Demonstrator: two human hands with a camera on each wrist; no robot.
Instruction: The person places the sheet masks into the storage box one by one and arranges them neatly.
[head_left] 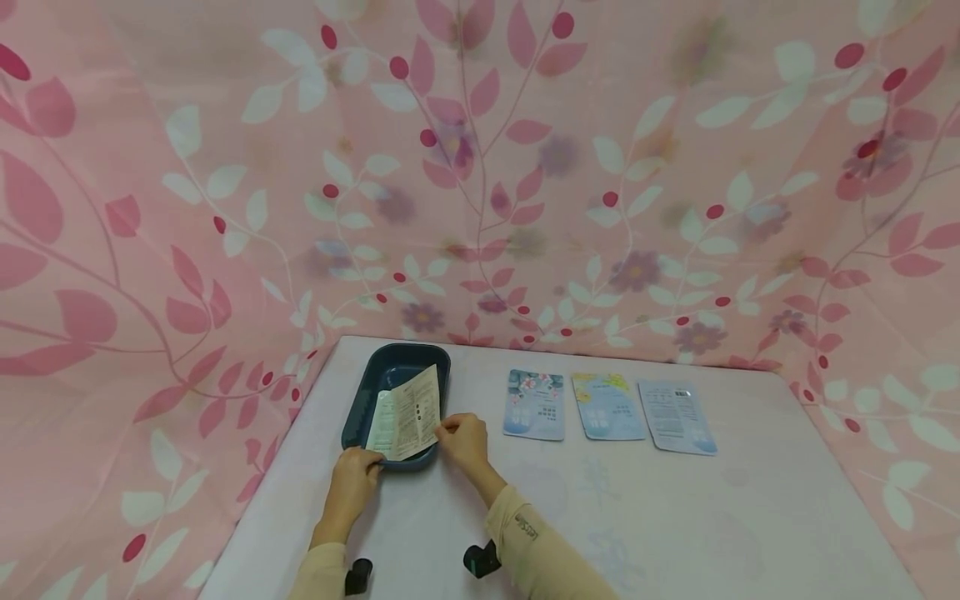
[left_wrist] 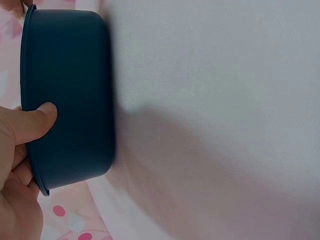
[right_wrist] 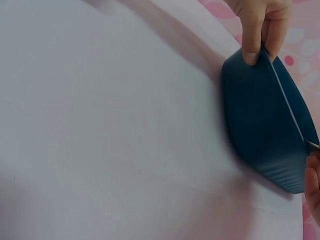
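A dark blue rectangular tub (head_left: 358,413) stands at the left of the white table. My left hand (head_left: 354,483) grips its near rim, with the thumb (left_wrist: 40,120) on the outer wall and fingers over the edge. At the tub's right side, my right hand (head_left: 467,442) pinches the lower right edge of a beige printed sheet or flat packet (head_left: 417,415). That piece tilts up inside the tub and overlaps a pale green printed piece (head_left: 381,425). In the right wrist view only part of the right hand (right_wrist: 313,182) shows, at the tub's rim.
Three flat face-mask-like sachets lie in a row right of the tub: a floral blue one (head_left: 534,406), a yellow-and-blue one (head_left: 609,408) and a pale blue one (head_left: 677,418). A pink floral cloth (head_left: 480,167) hangs behind the table's back edge.
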